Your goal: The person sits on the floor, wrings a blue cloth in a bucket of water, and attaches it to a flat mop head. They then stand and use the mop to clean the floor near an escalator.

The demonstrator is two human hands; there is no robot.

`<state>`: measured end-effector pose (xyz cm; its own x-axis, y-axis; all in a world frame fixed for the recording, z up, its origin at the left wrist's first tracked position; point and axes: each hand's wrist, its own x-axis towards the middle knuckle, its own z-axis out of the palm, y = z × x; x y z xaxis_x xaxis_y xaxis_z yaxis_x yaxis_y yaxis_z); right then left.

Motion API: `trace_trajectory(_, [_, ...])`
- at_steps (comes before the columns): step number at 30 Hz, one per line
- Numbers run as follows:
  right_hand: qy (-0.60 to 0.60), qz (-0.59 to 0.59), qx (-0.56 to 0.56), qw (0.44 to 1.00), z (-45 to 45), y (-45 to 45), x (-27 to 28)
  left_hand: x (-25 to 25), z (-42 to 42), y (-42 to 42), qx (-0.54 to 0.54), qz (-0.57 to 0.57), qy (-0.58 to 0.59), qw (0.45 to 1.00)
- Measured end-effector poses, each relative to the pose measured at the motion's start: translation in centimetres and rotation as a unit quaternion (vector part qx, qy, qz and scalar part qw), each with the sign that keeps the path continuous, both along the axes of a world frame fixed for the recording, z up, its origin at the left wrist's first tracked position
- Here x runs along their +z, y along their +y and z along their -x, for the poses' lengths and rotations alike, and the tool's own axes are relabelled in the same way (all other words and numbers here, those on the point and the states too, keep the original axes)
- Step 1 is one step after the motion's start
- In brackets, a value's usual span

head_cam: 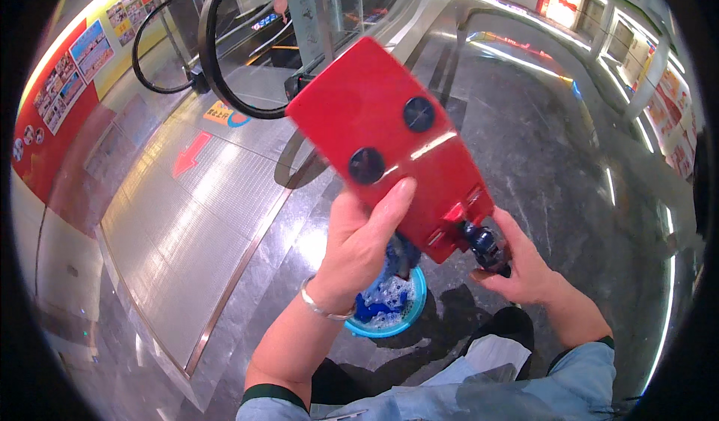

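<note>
A flat red plastic mop head (pixel 371 95) with two round black discs is held up, tilted, before me. My left hand (pixel 371 230) grips its left edge, thumb on the red face, and dark blue cloth hangs partly hidden behind that hand. With my right hand (pixel 517 263) I hold the black joint (pixel 484 245) at the lower end of the red plate. Below the plate a light blue basin (pixel 413 320) stands on the floor, holding foamy water and a blue cloth (pixel 379 308).
To the left lies a ribbed metal escalator landing (pixel 208 190) with a red arrow. Black escalator handrails (pixel 206 44) curve above it, beside glass panels. A poster-covered wall (pixel 56 117) is at far left; dark polished floor (pixel 517 134) spreads to the right.
</note>
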<state>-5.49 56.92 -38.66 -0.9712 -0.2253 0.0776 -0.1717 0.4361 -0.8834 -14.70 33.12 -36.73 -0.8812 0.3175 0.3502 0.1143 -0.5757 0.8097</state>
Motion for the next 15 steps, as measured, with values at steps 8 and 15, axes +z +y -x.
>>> trace_trajectory(8, [0.093, 0.108, -0.079, 0.987, 0.3, 2.7, 1.9, 3.8, 1.1, 4.6, -0.113, 0.080, 0.060, 0.989])
trace_trajectory(15, [0.016, 0.142, -0.131, 0.981, 0.0, 6.9, 4.0, 0.4, 2.9, 1.6, -0.033, 0.222, 0.023, 0.974])
